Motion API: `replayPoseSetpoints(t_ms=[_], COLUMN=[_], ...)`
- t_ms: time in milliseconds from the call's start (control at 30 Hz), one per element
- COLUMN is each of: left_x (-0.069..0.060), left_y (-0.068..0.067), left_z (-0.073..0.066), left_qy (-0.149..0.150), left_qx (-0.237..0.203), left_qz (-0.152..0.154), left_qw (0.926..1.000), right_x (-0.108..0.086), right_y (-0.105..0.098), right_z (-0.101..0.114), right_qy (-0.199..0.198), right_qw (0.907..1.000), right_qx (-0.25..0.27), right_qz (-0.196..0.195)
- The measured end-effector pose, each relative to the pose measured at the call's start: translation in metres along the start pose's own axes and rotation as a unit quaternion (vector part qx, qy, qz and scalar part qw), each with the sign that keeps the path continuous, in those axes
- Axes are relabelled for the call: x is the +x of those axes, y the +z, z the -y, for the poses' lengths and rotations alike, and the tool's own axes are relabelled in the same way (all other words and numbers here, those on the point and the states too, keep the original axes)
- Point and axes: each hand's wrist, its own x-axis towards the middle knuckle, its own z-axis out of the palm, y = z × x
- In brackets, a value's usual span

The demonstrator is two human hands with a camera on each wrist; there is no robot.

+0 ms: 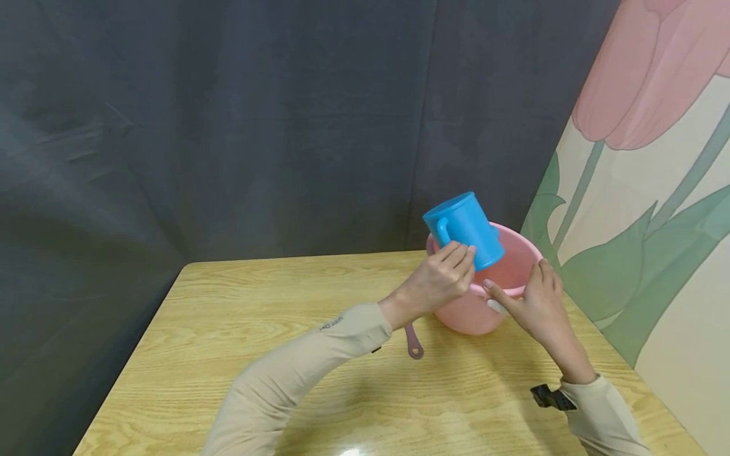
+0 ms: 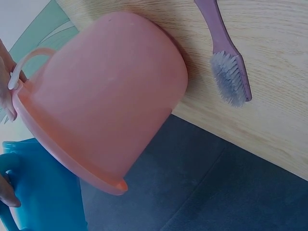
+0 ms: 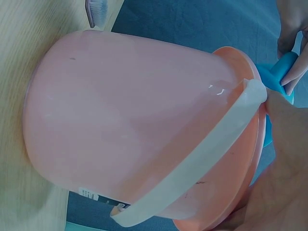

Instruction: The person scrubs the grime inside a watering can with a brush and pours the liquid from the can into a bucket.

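Observation:
A blue mug (image 1: 471, 235) is held up over the mouth of a pink bucket (image 1: 469, 318), tilted, its open top toward the upper left. My left hand (image 1: 438, 282) grips the mug by its handle; in the left wrist view fingers (image 2: 7, 193) show at that handle. With the thumb near the front and the fingers over the far side, my right hand (image 1: 538, 305) holds the bucket's rim. A white bail handle (image 3: 192, 166) hangs down the bucket's side in the right wrist view. What lies inside the bucket is mostly hidden.
On the wooden table (image 1: 256, 316), a purple scrub brush (image 2: 231, 72) with pale bristles lies left of the bucket, partly hidden by the left arm in the head view. A dark curtain (image 1: 285, 126) hangs behind the table. The right side has a tulip-patterned wall (image 1: 673, 253).

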Motion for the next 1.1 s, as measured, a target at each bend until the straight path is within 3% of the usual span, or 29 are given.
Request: replayPoseSetpoints(t_ms=[1100], left_x=[-0.0004], left_y=[0.0022], left_z=[-0.0024], left_qy=[0.014], left_qx=[-0.008], left_qz=[-0.015], left_qw=[0.9998], right_x=[-0.0011], right_y=[-0.0010], right_z=[0.0006], right_qy=[0.022], right_qw=[0.9997], right_qx=[-0.006], right_qz=[0.008])
